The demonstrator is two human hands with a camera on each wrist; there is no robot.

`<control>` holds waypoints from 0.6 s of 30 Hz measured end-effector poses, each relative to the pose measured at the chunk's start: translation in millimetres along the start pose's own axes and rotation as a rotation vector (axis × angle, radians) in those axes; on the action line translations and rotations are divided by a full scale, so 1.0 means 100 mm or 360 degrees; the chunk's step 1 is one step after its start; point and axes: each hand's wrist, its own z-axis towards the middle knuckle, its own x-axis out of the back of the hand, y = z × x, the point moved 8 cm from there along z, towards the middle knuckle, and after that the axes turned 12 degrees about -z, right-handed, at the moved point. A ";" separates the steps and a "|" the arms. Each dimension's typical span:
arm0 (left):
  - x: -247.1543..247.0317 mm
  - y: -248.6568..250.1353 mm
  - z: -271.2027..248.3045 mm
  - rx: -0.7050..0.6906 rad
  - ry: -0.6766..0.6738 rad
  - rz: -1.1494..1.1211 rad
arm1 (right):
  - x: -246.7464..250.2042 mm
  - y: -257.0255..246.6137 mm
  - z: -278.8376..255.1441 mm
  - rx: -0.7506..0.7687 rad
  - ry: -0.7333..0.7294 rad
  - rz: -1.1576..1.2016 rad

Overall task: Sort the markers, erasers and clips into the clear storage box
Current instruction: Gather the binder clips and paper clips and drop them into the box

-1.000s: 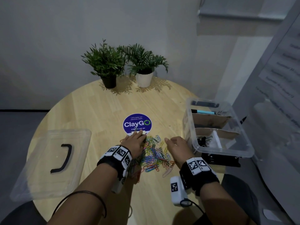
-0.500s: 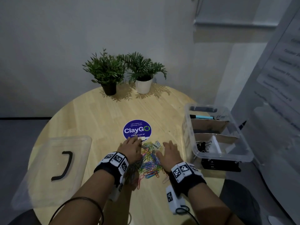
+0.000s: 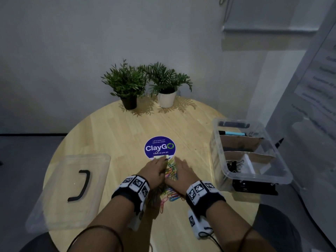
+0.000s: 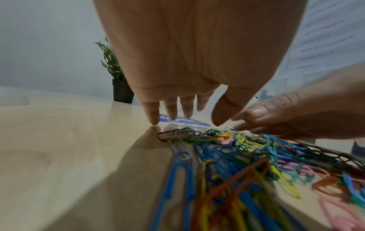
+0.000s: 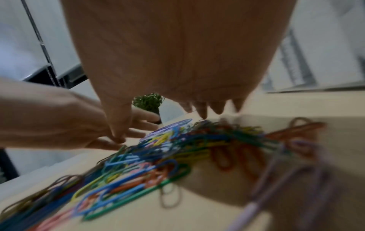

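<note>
We have both hands down flat on either side of the paper clips (image 3: 171,171), because a loose, tangled heap like this is easier to herd together than to pick up one by one. Our left hand (image 3: 154,171) sits at the heap's nine o'clock, fingers straight and spread with the tips on the table (image 3: 112,135), gripping nothing. Our right hand (image 3: 183,172) sits at three o'clock, fingers likewise extended and empty, so the two palms form walls with the clips between them. A few clips trail out at six o'clock, between our wrists, outside the squeeze, and we judge they will want a second sweep.

The heap lies just at the six o'clock edge of the round sticker (image 3: 160,147), near the table's middle. The storage box (image 3: 254,179) waits at three o'clock on the table's edge, open, with cardboard dividers making compartments: a marker (image 3: 231,133) lies in the far one, and black binder clips (image 3: 233,165) in the nearest. That near compartment seems the likely home for our heap. The lid (image 3: 69,190) rests at nine o'clock, well apart, keeping the box mouth free. Two potted plants (image 3: 145,82) stand at twelve o'clock, out of the way
</note>
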 end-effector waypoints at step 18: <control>-0.03 -0.23 -0.53 0.0209 0.0038 0.0020 | -0.08 -0.02 -0.34 -0.0063 0.0030 -0.0165</control>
